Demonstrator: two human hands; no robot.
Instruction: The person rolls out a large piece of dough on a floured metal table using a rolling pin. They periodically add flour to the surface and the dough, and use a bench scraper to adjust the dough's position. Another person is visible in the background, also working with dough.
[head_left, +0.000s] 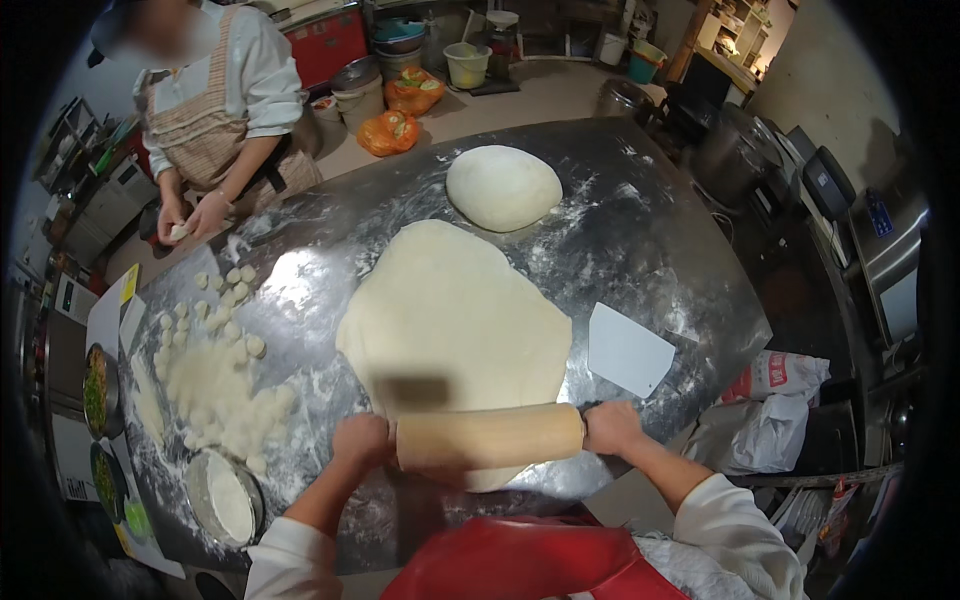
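A thick wooden rolling pin (491, 439) lies across the near part of a large flattened sheet of dough (457, 322). My left hand (364, 441) is closed around its left handle, and my right hand (613, 427) grips the right one. A narrow strip of the sheet shows on my side of the pin. Beyond the sheet's far edge rests a rounded lump of dough (504, 187). To the right of the sheet, a white plastic dough scraper (630, 350) lies flat on the floured metal table (667, 247).
Small dough pieces (225, 375) and a metal bowl of flour (225, 499) occupy the table's left. A co-worker in a checked apron (199, 127) stands at the far left, fingers on a bit of dough (178, 232). Bowls of chopped filling (101, 390) sit beyond the left edge.
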